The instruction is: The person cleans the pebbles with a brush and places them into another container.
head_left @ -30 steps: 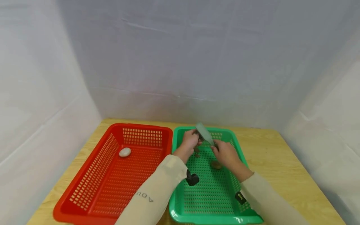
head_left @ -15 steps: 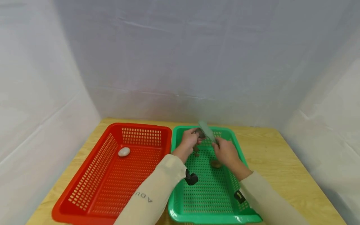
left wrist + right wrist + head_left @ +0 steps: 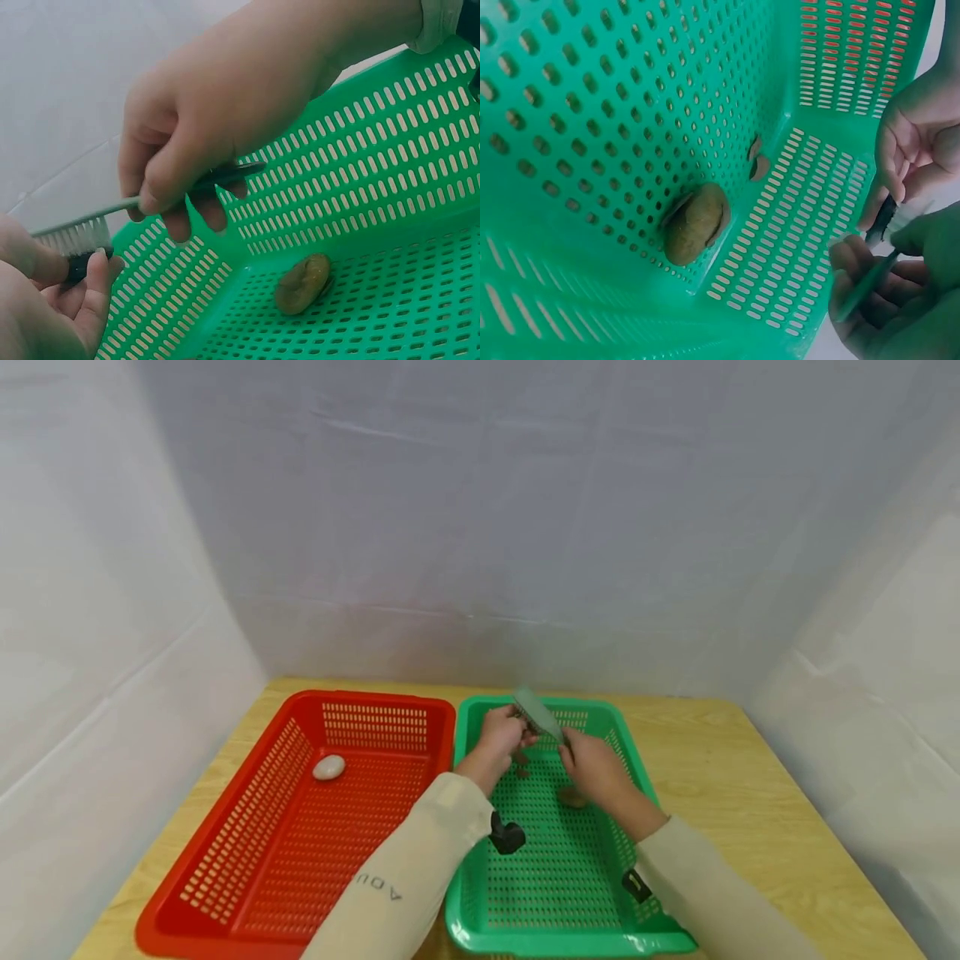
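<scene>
My right hand (image 3: 596, 766) grips the handle of a pale green brush (image 3: 538, 715), its back tilted up to the left. White bristles (image 3: 73, 235) press on a small dark, rounded, stone-like piece (image 3: 78, 268) that my left hand (image 3: 501, 733) pinches between thumb and fingers. In the head view the brush mostly covers this piece, whose kind I cannot tell. Both hands are over the far part of the green basket (image 3: 454, 893). Below them lies a brown, shell-like lump (image 3: 697, 223), with small reddish-brown pieces (image 3: 760, 168) farther along the basket floor.
A red basket (image 3: 153, 914) stands left of the green one, a smooth white oval thing (image 3: 328, 767) on its floor. Both baskets stand on a wooden table (image 3: 720, 777). Pale sheeting (image 3: 480, 527) hangs behind and at both sides.
The brush shifted right and up, uncovering the dark piece half a second ago, then came back left over it. Both hands keep their grips and stay above the green basket.
</scene>
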`<act>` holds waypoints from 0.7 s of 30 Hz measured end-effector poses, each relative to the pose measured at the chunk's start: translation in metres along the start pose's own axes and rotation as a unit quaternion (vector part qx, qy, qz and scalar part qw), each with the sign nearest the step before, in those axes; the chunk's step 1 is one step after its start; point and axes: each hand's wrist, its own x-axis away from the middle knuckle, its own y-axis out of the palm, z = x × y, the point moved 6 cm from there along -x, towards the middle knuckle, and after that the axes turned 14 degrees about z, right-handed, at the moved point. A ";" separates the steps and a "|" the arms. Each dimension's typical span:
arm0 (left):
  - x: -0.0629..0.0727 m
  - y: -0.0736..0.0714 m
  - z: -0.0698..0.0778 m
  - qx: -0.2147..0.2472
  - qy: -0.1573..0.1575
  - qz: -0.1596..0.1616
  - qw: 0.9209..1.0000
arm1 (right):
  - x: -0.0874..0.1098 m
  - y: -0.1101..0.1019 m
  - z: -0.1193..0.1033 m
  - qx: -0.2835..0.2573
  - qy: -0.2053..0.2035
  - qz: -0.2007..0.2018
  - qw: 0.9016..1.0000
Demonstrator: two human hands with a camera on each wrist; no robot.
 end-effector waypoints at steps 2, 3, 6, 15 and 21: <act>0.000 0.000 0.000 0.005 -0.005 0.000 1.000 | 0.000 0.001 0.000 0.005 0.000 -0.006 1.000; -0.001 0.000 0.000 0.006 -0.006 -0.001 1.000 | 0.000 0.001 0.001 0.004 0.000 -0.006 1.000; -0.001 0.000 0.001 0.009 -0.006 -0.004 1.000 | 0.000 0.000 0.001 0.007 -0.003 -0.003 1.000; -0.001 0.000 0.002 0.000 0.007 0.001 1.000 | 0.000 0.002 0.007 0.016 0.028 -0.018 0.999; -0.001 0.000 0.001 -0.004 0.006 -0.003 1.000 | 0.000 0.001 0.011 0.022 0.055 -0.019 0.998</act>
